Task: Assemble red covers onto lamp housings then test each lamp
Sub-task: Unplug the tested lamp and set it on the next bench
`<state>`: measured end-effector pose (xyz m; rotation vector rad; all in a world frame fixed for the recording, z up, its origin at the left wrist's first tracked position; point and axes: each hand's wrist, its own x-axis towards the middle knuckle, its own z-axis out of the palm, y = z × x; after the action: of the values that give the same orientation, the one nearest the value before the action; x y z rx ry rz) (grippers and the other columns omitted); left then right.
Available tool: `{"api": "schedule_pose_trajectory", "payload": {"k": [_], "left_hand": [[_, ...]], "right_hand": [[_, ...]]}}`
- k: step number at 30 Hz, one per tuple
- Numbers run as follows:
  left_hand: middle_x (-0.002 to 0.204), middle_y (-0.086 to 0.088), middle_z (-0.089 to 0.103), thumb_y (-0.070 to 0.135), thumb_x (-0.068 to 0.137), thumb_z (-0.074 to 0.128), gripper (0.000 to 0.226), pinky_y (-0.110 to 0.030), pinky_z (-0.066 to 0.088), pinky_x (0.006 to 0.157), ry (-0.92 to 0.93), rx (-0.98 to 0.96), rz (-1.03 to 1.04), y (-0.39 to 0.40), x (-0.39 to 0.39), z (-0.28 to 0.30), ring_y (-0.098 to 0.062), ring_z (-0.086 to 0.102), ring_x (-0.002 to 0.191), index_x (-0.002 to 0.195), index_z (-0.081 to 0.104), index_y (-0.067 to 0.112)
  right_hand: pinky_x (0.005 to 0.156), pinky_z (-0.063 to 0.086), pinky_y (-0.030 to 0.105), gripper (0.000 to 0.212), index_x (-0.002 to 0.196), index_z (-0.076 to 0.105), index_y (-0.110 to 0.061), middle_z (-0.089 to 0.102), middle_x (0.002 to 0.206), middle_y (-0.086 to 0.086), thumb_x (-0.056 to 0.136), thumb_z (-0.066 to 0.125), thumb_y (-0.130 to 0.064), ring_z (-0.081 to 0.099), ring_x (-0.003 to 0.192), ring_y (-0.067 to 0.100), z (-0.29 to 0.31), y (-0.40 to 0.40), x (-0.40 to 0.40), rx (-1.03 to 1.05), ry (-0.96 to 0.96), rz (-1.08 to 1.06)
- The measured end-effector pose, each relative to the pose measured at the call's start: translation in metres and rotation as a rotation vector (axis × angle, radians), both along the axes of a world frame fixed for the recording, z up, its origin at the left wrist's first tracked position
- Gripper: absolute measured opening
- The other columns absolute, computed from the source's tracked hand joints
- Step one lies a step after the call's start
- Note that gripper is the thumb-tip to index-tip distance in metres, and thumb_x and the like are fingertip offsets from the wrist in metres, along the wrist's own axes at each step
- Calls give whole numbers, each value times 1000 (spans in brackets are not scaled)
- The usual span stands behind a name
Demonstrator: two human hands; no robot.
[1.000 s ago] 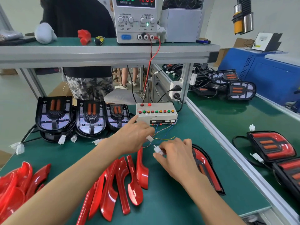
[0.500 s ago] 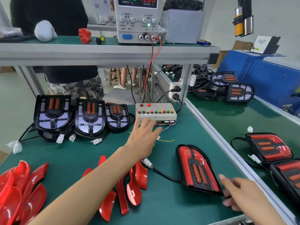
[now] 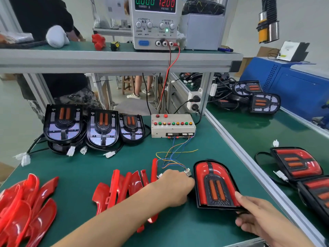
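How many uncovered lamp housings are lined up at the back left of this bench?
3: the left housing, the middle housing and the smaller-looking right housing, side by side left of the button box. More may lie beneath them.

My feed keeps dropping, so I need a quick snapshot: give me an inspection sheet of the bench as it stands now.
Surface: green bench mat, bare patches between parts.
Job's things: covered lamp at near right; three uncovered housings in a row at back left; loose red covers in the middle and at far left.
Clutter: nothing seen.
Hands: left hand beside the lamp's left edge, grip hidden; right hand holds the lamp's near right corner.
Cables: coloured wires run from the test box to a white connector.
Surroundings: power supply on the shelf reads 12.00 volts.
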<state>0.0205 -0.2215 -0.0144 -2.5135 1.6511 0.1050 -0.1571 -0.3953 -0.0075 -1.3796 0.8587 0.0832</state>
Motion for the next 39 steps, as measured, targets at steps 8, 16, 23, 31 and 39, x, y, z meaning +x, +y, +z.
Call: {"api": "schedule_pose_trajectory", "payload": {"k": [8, 16, 23, 31, 39], "left_hand": [[95, -21, 63, 10, 90, 50, 23, -43, 31, 61, 20, -281, 56, 5, -12, 9, -47, 59, 85, 113, 49, 10], [76, 0, 71, 17, 90, 66, 6, -24, 47, 59, 909, -976, 392, 2, -40, 6, -9, 56, 58, 86, 65, 21], [81, 6, 57, 6, 92, 57, 23, -15, 39, 56, 1114, -1220, 606, -9, -61, 0, -4, 45, 62, 92, 55, 29], [84, 6, 71, 43, 106, 39, 35, -24, 51, 80, 1221, -1127, 836, -10, -71, -2, -12, 65, 79, 100, 65, 21], [97, 19, 77, 84, 89, 19, 76, -22, 49, 89, 1426, -948, 727, -6, -71, 5, 5, 71, 92, 104, 76, 36]], "right_hand": [[71, 57, 43, 48, 117, 71, 1, 73, 109, 27, 82, 64, -31, 70, 90, 36, -12, 1, -14, 269, -212, -159], [88, 54, 53, 51, 126, 69, -11, 70, 124, 21, 84, 59, -38, 61, 120, 37, -8, 15, -18, 448, -310, -292], [96, 53, 53, 52, 125, 67, -3, 64, 125, 33, 83, 60, -33, 61, 117, 45, -15, 26, -30, 488, -323, -302], [72, 59, 21, 25, 107, 69, 7, 79, 88, 18, 95, 61, -14, 77, 81, 21, -19, 47, -35, -82, -364, -324], [70, 65, 40, 44, 111, 64, 5, 73, 102, 31, 78, 64, -25, 74, 87, 37, -31, 52, -40, 58, -452, -307]]}}
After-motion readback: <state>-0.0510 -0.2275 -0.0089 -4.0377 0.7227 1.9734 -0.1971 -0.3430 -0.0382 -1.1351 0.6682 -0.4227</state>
